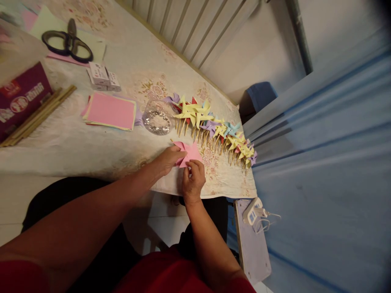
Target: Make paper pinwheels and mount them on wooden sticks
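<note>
A pink paper pinwheel (193, 152) is held between my two hands over the front edge of the table. My left hand (169, 159) pinches its left side, thumb on top of the folded paper. At its lower edge, my right hand (194, 179) grips the paper between thumb and fingers. A bit of stick tip shows just past the pinwheel's upper left. Beyond it lies a row of finished pinwheels (210, 127) on wooden sticks, in yellow, purple, blue and red. Nearby stands a clear round container (157, 122) with small shiny metal pieces inside.
To the left lie a stack of coloured paper (110, 110), small white boxes (102, 76), dark-handled scissors (69, 42) and wooden sticks (39, 115) by a purple box (23, 99). A power strip (253, 211) rests on a stool (253, 248) at right, beside a blue curtain (311, 162).
</note>
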A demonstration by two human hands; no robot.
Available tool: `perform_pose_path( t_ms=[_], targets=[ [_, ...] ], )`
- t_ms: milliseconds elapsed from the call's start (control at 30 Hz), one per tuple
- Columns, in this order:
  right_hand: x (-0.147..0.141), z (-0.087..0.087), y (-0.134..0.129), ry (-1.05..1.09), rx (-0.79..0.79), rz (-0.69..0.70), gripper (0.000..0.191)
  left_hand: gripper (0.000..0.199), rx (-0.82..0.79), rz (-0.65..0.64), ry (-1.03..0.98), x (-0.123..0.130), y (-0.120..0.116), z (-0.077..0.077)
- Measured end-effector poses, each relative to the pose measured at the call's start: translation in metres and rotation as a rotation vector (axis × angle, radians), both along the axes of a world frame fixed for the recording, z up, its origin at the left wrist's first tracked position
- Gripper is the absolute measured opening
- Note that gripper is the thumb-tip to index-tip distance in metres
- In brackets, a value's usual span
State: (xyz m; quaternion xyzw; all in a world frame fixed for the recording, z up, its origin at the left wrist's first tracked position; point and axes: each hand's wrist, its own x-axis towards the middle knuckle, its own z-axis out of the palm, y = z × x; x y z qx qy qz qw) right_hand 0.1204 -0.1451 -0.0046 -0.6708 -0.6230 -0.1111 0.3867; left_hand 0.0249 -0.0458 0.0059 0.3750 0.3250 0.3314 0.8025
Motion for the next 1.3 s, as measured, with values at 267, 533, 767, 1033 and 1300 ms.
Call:
perform_pose_path(
  t_ms=[267,533,767,1033,1300],
  targets=[
    [-0.001,0.017,0.005,0.122,0.0,-0.009,0.022,0.017,-0.007,-0.002,-0.072,0.002,0.0,0.004],
    [-0.003,0.021,0.012,0.316,-0.075,-0.137,0.02,0.011,-0.051,-0.005,-0.1,0.0,-0.001,0.009],
    [-0.005,0.024,0.018,0.441,-0.083,-0.24,0.015,0.007,-0.043,-0.006,-0.079,-0.002,-0.004,0.015],
    [-0.003,0.023,0.021,0.468,-0.119,-0.256,0.015,0.007,-0.052,0.004,-0.052,-0.001,-0.002,0.013],
    [-0.003,0.02,0.022,0.461,-0.141,-0.254,0.017,0.015,-0.051,0.011,-0.025,-0.003,-0.004,0.019]
  ],
)
